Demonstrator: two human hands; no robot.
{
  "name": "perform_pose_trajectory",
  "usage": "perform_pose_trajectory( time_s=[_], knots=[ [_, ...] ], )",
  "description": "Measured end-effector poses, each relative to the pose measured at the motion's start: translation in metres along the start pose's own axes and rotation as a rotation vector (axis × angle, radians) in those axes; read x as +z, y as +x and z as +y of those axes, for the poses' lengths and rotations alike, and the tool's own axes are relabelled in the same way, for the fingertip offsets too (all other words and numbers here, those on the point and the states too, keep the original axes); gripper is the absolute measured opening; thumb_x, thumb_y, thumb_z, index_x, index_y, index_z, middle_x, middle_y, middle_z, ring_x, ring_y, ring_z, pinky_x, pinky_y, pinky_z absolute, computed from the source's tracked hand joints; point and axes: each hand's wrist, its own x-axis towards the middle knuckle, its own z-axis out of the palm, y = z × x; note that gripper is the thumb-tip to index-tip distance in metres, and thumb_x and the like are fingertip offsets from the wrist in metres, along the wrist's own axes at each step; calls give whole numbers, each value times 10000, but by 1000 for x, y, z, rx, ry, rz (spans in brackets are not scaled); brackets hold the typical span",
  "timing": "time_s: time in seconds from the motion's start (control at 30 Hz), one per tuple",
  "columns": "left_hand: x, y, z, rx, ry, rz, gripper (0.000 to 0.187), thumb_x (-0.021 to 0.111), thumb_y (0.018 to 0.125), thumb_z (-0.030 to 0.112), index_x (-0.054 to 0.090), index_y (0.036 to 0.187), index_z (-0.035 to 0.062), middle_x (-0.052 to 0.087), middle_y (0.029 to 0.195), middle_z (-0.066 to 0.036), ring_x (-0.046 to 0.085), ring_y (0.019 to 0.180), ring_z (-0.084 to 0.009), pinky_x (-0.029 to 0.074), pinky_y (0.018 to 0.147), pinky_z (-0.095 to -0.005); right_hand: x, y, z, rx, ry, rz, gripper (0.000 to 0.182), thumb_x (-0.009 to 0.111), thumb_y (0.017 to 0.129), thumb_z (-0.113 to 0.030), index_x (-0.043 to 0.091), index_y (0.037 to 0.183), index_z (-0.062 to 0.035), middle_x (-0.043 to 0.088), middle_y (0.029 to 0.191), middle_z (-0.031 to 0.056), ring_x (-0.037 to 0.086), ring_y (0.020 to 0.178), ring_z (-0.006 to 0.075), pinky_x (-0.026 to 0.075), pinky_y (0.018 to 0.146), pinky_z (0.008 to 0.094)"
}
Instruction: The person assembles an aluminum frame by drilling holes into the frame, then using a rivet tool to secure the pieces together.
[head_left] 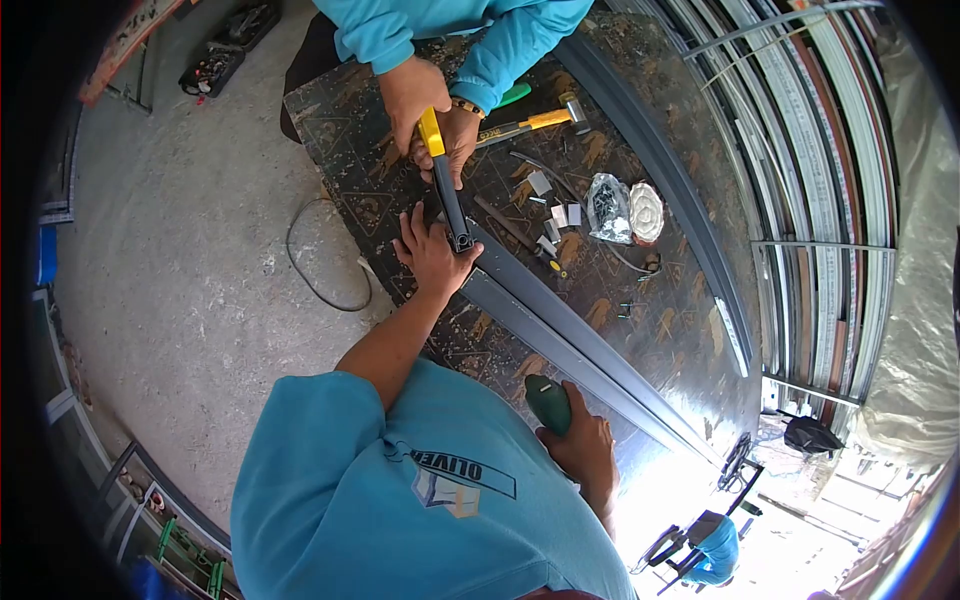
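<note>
My left hand (437, 258) grips the near end of a dark metal profile (560, 335), its thumb at the corner and its fingers spread to the left. A short black hollow piece (452, 205) meets that end. Across the table (335, 120), a co-worker's two hands (415, 95) hold a yellow-handled object (431, 130) in line with the black piece. My right hand (585, 450) is wrapped round a dark green rounded power tool (548, 403), apart from the profile. The tool's lower part is hidden by my hand.
A hammer (545, 119), a bag of screws (608, 208), a white roll (646, 212) and small pale blocks (556, 220) lie on the table. Long profiles (660, 150) curve along its right side. A rack of bars (820, 200) stands beyond. A cable (292, 255) lies on the floor.
</note>
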Motion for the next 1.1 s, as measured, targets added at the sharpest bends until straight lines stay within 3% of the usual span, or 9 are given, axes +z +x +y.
perform_pose_trajectory(
  time_s=[0.23,0.3,0.5,1.1],
  knots=[
    [6,-1,-3,2,5,34,802,724,692,741,621,1126,74,290,1558,-205,154,1486,-476,133,1087,-775,-2,1,-3,-17,4,2,825,776,776,-295,376,1492,-204,705,1056,266,678,1000,457,519,903,515],
    [11,-1,-6,27,-51,110,891,639,670,853,637,1095,70,348,1529,-205,209,1465,-478,149,1052,-790,-2,1,-1,-22,14,7,823,778,776,-298,378,1489,-205,705,1051,268,680,993,460,520,901,518],
    [7,-1,-3,12,-51,106,786,747,649,751,619,1023,72,364,1520,-207,238,1463,-455,170,1049,-783,-3,1,-3,-15,1,3,821,780,778,-306,378,1487,-209,703,1048,275,681,988,456,524,895,520],
    [10,0,-1,-20,-8,84,747,782,636,723,604,1030,114,363,1522,-191,230,1470,-438,161,1069,-770,-1,5,-2,-15,15,-4,825,784,775,-306,376,1483,-191,706,993,286,688,944,465,534,863,535]
  ],
)
